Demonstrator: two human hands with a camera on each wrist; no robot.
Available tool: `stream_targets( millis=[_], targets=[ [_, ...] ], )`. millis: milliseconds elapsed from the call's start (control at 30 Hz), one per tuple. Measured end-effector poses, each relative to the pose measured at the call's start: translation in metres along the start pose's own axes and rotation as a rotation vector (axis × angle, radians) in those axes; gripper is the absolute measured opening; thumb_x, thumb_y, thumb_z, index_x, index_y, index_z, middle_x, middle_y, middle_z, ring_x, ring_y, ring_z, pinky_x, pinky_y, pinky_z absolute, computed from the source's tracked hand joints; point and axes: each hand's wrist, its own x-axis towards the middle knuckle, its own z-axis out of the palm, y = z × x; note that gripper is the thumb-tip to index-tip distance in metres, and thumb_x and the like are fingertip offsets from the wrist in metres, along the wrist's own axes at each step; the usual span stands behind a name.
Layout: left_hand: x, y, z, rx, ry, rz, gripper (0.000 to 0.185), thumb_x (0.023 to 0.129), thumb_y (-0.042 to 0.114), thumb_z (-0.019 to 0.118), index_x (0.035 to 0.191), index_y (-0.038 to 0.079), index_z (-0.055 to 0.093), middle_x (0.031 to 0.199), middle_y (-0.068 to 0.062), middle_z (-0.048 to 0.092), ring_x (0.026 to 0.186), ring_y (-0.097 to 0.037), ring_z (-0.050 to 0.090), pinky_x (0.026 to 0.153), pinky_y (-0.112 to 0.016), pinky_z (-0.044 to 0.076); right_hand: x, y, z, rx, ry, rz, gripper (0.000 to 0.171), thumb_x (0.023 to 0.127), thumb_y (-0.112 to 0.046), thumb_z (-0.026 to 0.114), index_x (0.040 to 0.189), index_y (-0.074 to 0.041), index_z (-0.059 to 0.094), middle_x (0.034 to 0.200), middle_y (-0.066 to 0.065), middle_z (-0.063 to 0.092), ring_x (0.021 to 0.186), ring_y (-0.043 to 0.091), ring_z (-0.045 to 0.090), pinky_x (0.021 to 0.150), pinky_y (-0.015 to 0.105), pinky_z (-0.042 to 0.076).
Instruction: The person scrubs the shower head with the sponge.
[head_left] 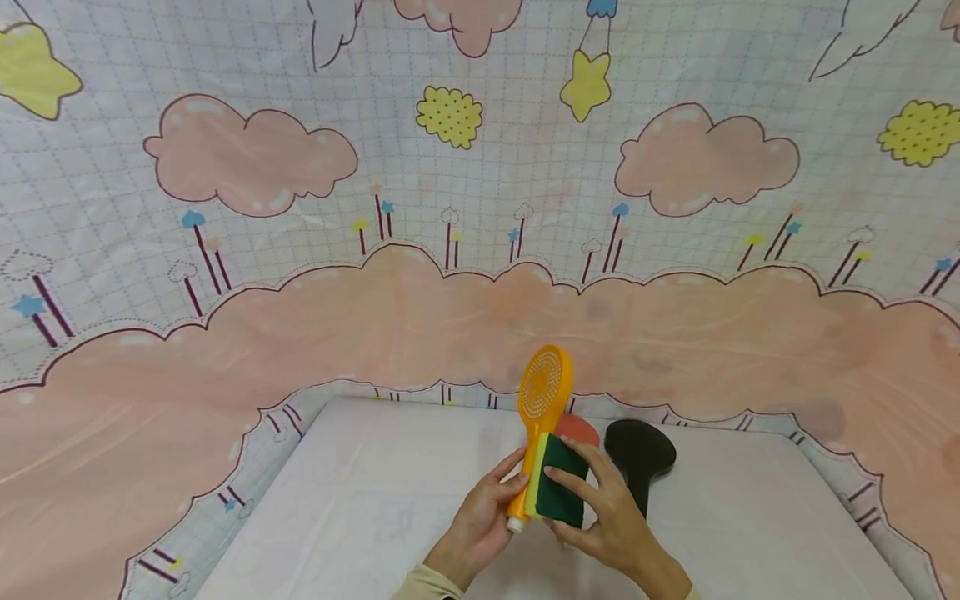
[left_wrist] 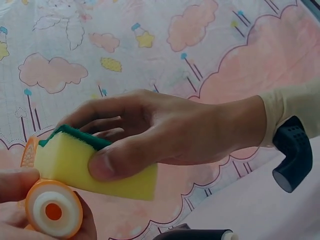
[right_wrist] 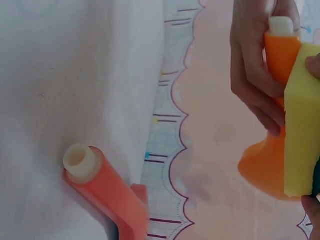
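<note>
Right now, left to right: the left hand (head_left: 480, 517) grips the handle of the orange brush (head_left: 542, 417), fingers curled round it, holding it upright above the white table (head_left: 360, 500) with its round perforated head up. Against the handle on its right side sits the sponge (head_left: 558, 492), yellow face touching the orange plastic, green scouring side outward. The right hand (head_left: 607, 517) pinches the sponge, thumb on the yellow foam and fingers over the green side, clear in the left wrist view.

Further right, lying on the table and untouched: a red brush (head_left: 581, 427), mostly hidden behind the hands, and a black brush (head_left: 640, 457) just beside it.

Progress, as a judgement: wiping of the orange brush looks underway at the handle; the head shows no sponge contact. The red and black ones seem yet to be handled. Cannot tell how clean anything is.
</note>
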Motion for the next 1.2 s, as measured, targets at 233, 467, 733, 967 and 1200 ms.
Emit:
stream_targets(
  millis=[233, 467, 733, 967, 1200],
  targets=[
    [-0.005, 0.001, -0.001, 0.012, 0.013, -0.039, 0.056, 0.1, 0.009, 0.05, 0.153, 0.005, 0.031, 0.149, -0.019, 0.043, 0.114, -0.018, 0.059, 0.095, -0.028, 0.052, 0.007, 0.008, -0.001, 0.017, 0.077, -0.041, 0.049, 0.087, -0.055, 0.066, 0.125, -0.024, 0.066, 0.146, 0.015, 0.048, 0.129, 0.025, 0.043, 0.115, 0.014, 0.023],
    [-0.011, 0.001, 0.001, 0.027, 0.04, -0.069, 0.056, 0.099, 0.008, 0.052, 0.152, 0.005, 0.034, 0.144, -0.018, 0.047, 0.111, -0.019, 0.058, 0.097, -0.03, 0.052, 0.011, 0.013, -0.004, -0.002, 0.141, -0.072, 0.048, 0.09, -0.053, 0.062, 0.123, -0.019, 0.068, 0.142, 0.024, 0.048, 0.131, 0.03, 0.041, 0.117, 0.015, 0.021],
    [-0.015, 0.001, 0.001, 0.035, 0.042, -0.082, 0.056, 0.098, 0.008, 0.054, 0.151, 0.005, 0.035, 0.139, -0.018, 0.052, 0.115, -0.022, 0.059, 0.097, -0.031, 0.052, 0.013, 0.019, -0.012, -0.047, 0.155, -0.02, 0.051, 0.09, -0.058, 0.058, 0.123, -0.02, 0.068, 0.143, 0.023, 0.047, 0.13, 0.032, 0.04, 0.115, 0.012, 0.02],
    [-0.017, 0.001, -0.004, 0.077, 0.044, -0.073, 0.056, 0.097, 0.006, 0.055, 0.15, 0.005, 0.037, 0.132, -0.017, 0.056, 0.113, -0.021, 0.06, 0.097, -0.031, 0.052, 0.016, 0.022, -0.02, -0.072, 0.161, 0.05, 0.058, 0.09, -0.064, 0.053, 0.123, -0.019, 0.067, 0.145, 0.023, 0.045, 0.13, 0.033, 0.04, 0.113, 0.011, 0.02],
    [-0.019, 0.002, -0.008, 0.118, 0.03, -0.077, 0.057, 0.096, 0.006, 0.057, 0.15, 0.007, 0.039, 0.131, -0.015, 0.058, 0.114, -0.022, 0.059, 0.098, -0.033, 0.051, 0.018, 0.03, -0.024, -0.07, 0.217, 0.042, 0.06, 0.089, -0.064, 0.054, 0.123, -0.017, 0.067, 0.144, 0.025, 0.046, 0.129, 0.032, 0.042, 0.109, 0.01, 0.024]
  ],
)
